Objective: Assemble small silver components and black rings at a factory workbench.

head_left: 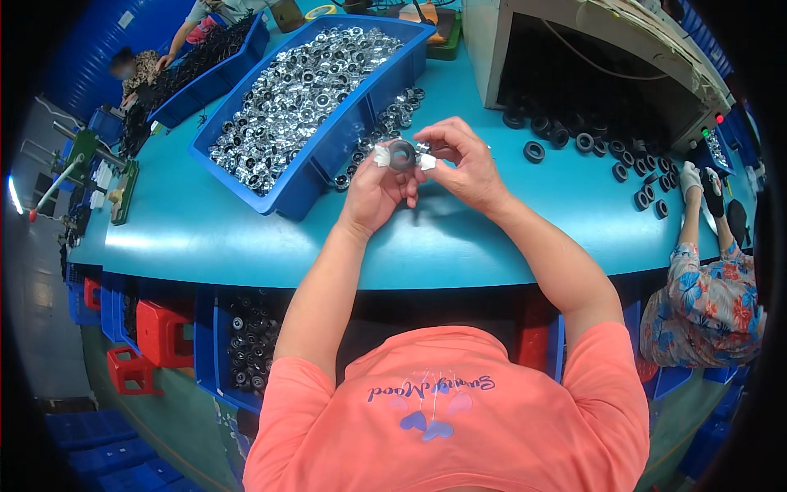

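Observation:
Both of my hands are raised over the teal table [459, 254], in front of a blue bin. Between them is a small black rubber tire [394, 154], its hole facing up toward me. My left hand [375, 195] grips its left side with the fingers curled beneath. From the right, my right hand [469, 168] pinches at the tire's edge with thumb and index finger. White wrapping covers both thumb tips. A bit of shiny silver shows beside the right fingertips; whether it is a held part or the pile behind, I cannot tell.
The blue bin [287, 176] holds many shiny silver wheel hubs, and loose hubs [402, 107] lie along its right side. Black tires [584, 143] spill from a beige box-shaped machine [490, 57]. A green hand press [86, 152] stands left. Other people work at far left and right.

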A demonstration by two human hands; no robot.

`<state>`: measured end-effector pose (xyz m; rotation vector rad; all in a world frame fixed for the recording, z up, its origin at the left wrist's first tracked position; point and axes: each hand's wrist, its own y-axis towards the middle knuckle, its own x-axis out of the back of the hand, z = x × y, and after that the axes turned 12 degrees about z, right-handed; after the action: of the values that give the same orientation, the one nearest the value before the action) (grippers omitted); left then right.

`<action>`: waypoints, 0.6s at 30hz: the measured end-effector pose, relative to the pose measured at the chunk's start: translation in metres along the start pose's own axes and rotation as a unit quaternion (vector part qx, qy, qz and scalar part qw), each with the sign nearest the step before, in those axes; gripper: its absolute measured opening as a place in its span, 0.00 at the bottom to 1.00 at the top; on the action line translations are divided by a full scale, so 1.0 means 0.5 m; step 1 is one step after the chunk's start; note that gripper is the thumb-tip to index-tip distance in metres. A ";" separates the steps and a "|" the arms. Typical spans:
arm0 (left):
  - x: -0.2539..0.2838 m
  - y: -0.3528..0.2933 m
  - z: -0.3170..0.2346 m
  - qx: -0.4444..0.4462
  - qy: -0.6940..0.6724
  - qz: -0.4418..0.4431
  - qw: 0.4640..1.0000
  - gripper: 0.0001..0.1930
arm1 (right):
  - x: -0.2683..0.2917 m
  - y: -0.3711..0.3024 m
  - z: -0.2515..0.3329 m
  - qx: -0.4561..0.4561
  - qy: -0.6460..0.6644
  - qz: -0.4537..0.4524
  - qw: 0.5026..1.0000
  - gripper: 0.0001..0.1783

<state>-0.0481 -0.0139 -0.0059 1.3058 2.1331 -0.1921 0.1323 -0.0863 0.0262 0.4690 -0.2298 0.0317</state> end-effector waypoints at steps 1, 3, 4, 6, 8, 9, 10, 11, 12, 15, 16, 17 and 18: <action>0.001 0.000 0.000 -0.001 -0.001 0.003 1.000 0.23 | 0.002 0.000 -0.008 -0.006 0.017 -0.005 1.000 0.15; -0.003 0.002 -0.002 -0.003 -0.005 0.011 1.000 0.24 | 0.007 -0.001 -0.022 -0.022 0.058 -0.015 0.998 0.13; -0.005 0.002 -0.002 0.000 -0.009 0.008 1.000 0.24 | 0.009 -0.002 -0.028 -0.030 0.081 -0.020 0.996 0.13; -0.008 0.001 -0.003 0.003 -0.017 0.001 1.000 0.24 | 0.010 -0.001 -0.030 -0.027 0.101 -0.024 0.994 0.11; -0.006 -0.001 -0.002 0.008 -0.019 0.005 1.000 0.24 | 0.009 -0.001 -0.028 -0.003 0.093 -0.025 0.995 0.10; -0.005 -0.001 -0.001 0.011 -0.020 0.008 1.000 0.24 | 0.007 -0.001 -0.025 0.007 0.092 -0.023 0.995 0.10; -0.003 -0.001 0.000 0.012 -0.017 0.010 1.000 0.24 | 0.004 0.000 -0.019 0.018 0.092 -0.021 0.995 0.10; 0.000 -0.002 0.000 0.014 -0.015 0.012 1.000 0.24 | 0.001 -0.001 -0.015 0.028 0.092 -0.020 0.995 0.10; 0.001 -0.003 0.001 0.016 -0.013 0.015 1.000 0.24 | -0.001 -0.001 -0.014 0.040 0.070 -0.017 0.997 0.09; -0.002 -0.003 0.007 -0.002 -0.004 -0.013 1.000 0.23 | -0.004 -0.002 -0.009 0.060 0.001 -0.011 0.998 0.09; -0.003 -0.003 0.008 -0.004 0.002 -0.013 1.000 0.22 | -0.005 -0.003 -0.006 0.057 -0.022 -0.011 0.998 0.09; -0.006 -0.002 0.006 -0.006 0.009 -0.012 1.000 0.22 | -0.005 -0.004 -0.003 0.055 -0.045 -0.012 0.997 0.10; -0.009 -0.001 0.005 -0.009 0.015 -0.012 1.000 0.22 | -0.007 -0.005 0.000 0.050 -0.048 -0.014 0.998 0.10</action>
<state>-0.0461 -0.0189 -0.0056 1.2815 2.1721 -0.1647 0.1293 -0.0882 0.0243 0.5732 -0.3176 -0.0061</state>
